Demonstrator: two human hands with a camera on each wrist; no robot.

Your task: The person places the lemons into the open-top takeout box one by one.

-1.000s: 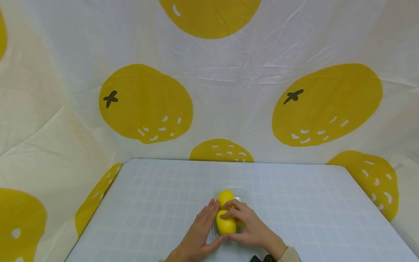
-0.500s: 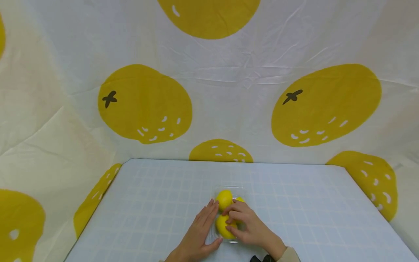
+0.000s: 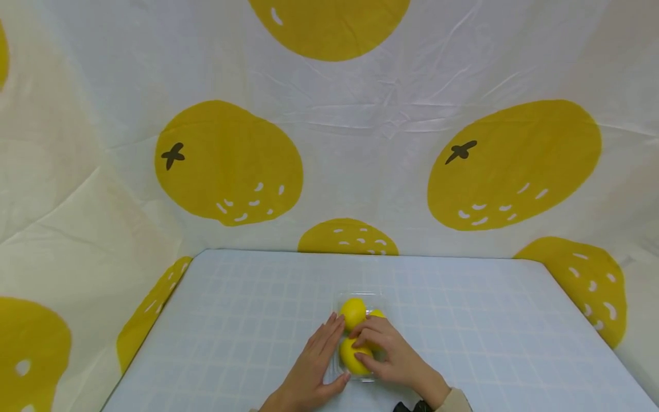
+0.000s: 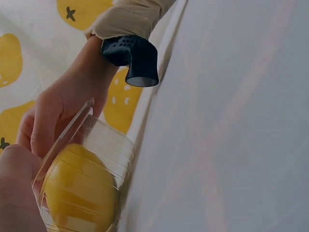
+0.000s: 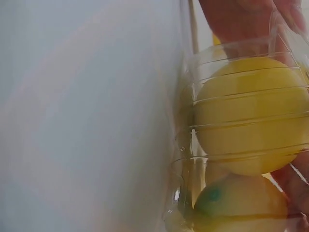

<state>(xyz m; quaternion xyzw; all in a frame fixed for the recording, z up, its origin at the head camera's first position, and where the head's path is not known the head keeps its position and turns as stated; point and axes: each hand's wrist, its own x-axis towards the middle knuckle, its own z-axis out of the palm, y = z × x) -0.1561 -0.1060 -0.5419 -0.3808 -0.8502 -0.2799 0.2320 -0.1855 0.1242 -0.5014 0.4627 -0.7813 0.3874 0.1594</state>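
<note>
- Head view: a clear plastic tray (image 3: 360,298) is seen near the front edge of the table (image 3: 463,320), w/ three yellow lemons packed in it. The near lemon (image 3: 352,356) is covered by the right hand (image 3: 393,355), fingers curled over its top and side. The far lemon (image 3: 353,312) sits just behind; a third lemon (image 3: 377,314) peeks out beside it, mostly hidden.
- Left hand (image 3: 314,366) is laid flat against the tray's left wall, fingers straight, thumb tucked round the near corner – bracing, not clamping.
- Risk, as judged: tray looks thin & light. If the near lemon is lifted w/o the brace, the tray could be dragged up or tipped, and the others rolled out toward the table edge.
- Left wrist view: the ribbed tray wall (image 4: 104,150) is shown w/ a lemon (image 4: 79,191) pressed against it. The right hand (image 4: 53,121) is seen beyond, a dark wristband (image 4: 133,58) and beige sleeve (image 4: 128,17) above it. The wall could be flexed or cracked if squeezed hard.
- Right wrist view: two lemons are stacked in frame behind clear plastic (image 5: 190,145), upper one (image 5: 251,116) close to lower one (image 5: 241,205); contact can't be told. Fingertips (image 5: 241,19) are blurred at top.
- Surface & room: pale blue cloth w/ white grid, looks smooth, so sliding is likely. White backdrop printed w/ big yellow fruit (image 3: 229,163) is hung on three sides.
</note>
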